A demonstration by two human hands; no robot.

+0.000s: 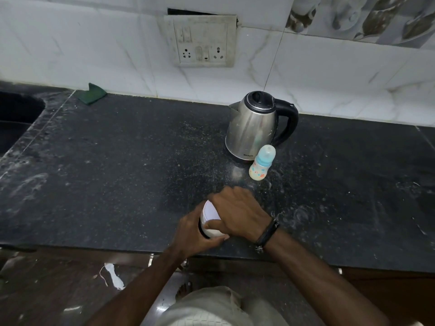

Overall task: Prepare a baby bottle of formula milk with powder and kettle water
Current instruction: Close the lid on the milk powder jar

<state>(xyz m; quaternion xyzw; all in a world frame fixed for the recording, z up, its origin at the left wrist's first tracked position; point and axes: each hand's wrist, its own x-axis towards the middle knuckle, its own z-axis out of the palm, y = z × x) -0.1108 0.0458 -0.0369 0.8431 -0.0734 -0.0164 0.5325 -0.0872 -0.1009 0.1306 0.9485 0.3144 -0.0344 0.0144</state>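
A small white powder jar (210, 215) with a white lid stands near the front edge of the black counter (117, 161). My left hand (195, 234) grips the jar's body from the left. My right hand (237, 210) lies over the lid, fingers curled around it. A baby bottle (261, 165) with a light blue collar and clear cap stands upright behind my hands, holding pale liquid. Just behind the bottle is a steel kettle (254, 125) with a black handle and closed lid, its spout facing left.
A wall socket panel (202, 41) sits on the white tiled wall above the counter. A green cloth (91, 92) lies at the back left, next to a dark sink (16, 118). The counter is dusted with white specks.
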